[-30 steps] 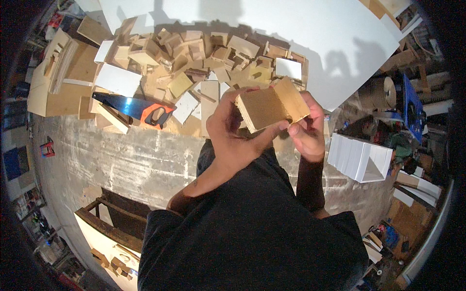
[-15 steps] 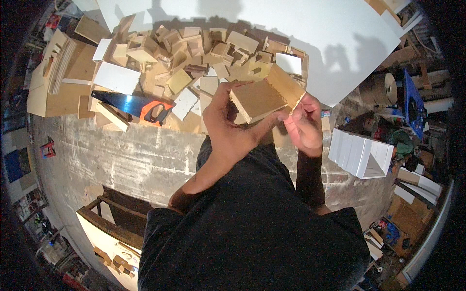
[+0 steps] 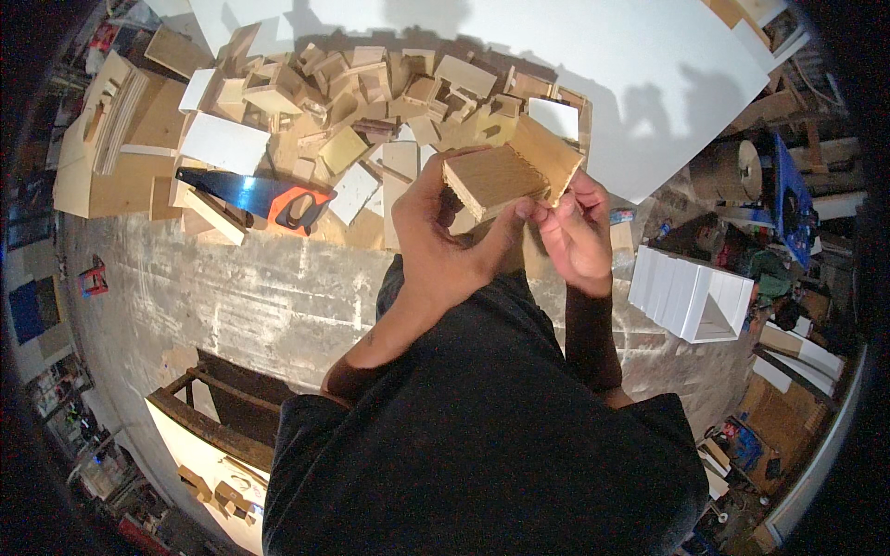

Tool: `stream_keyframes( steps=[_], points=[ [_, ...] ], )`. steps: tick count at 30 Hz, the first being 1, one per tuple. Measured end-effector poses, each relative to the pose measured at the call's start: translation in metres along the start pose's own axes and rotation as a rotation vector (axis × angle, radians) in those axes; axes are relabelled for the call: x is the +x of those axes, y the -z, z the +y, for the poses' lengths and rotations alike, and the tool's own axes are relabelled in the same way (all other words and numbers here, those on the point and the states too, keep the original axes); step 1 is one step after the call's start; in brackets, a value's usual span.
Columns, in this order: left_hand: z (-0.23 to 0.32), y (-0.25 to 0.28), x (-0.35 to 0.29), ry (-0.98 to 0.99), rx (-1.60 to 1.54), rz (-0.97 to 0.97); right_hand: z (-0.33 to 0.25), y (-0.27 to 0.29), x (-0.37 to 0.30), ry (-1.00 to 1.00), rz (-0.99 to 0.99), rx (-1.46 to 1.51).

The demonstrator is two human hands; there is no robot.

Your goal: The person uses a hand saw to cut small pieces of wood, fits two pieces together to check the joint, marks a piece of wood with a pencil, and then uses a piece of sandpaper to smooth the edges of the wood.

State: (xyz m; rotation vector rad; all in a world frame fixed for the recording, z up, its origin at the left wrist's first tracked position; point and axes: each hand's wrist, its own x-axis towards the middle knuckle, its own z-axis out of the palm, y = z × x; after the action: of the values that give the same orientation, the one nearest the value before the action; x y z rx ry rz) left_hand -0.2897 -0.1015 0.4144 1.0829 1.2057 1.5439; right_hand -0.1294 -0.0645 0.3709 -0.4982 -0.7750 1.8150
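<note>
Your left hand (image 3: 434,236) wraps the left end of a wooden piece (image 3: 496,183), thumb pressed along its near side, while your right hand (image 3: 579,236) pinches the near right corner. You hold it up in front of your lap. It is two brown boards joined like an open book: a wide one lying tilted, and a narrower one rising on the right. Pale, rough edges show at the left end, and a bumpy line runs where the boards meet.

Past the pile, you have a big white sheet (image 3: 649,83) with lots of bare room. Gray floor (image 3: 232,283) lies open on your left. Wood scraps (image 3: 371,93) crowd the far side. A white box (image 3: 681,289) stands near your right arm, and a saw (image 3: 246,195) lies well left.

Since one second ago, you have lifted the piece a little up and left; the saw stayed put.
</note>
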Motion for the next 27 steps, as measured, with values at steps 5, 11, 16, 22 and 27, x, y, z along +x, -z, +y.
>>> stream_keyframes(
  steps=[5, 11, 16, 22, 27],
  points=[
    [-0.002, -0.002, -0.001, -0.038, 0.004, 0.009, 0.002, 0.008, -0.001, 0.008, -0.039, -0.004],
    [-0.001, -0.002, 0.000, -0.019, 0.034, 0.013, 0.008, 0.017, -0.004, 0.021, 0.030, 0.033],
    [0.002, -0.005, -0.001, 0.008, 0.015, 0.012, 0.008, 0.017, -0.005, 0.019, 0.004, 0.062],
    [-0.002, -0.004, -0.003, 0.006, 0.023, 0.009, 0.004, 0.013, -0.003, -0.002, -0.005, 0.022],
    [-0.002, -0.004, -0.004, 0.003, 0.013, 0.027, 0.003, 0.009, -0.004, 0.004, 0.010, 0.048]
  ],
)
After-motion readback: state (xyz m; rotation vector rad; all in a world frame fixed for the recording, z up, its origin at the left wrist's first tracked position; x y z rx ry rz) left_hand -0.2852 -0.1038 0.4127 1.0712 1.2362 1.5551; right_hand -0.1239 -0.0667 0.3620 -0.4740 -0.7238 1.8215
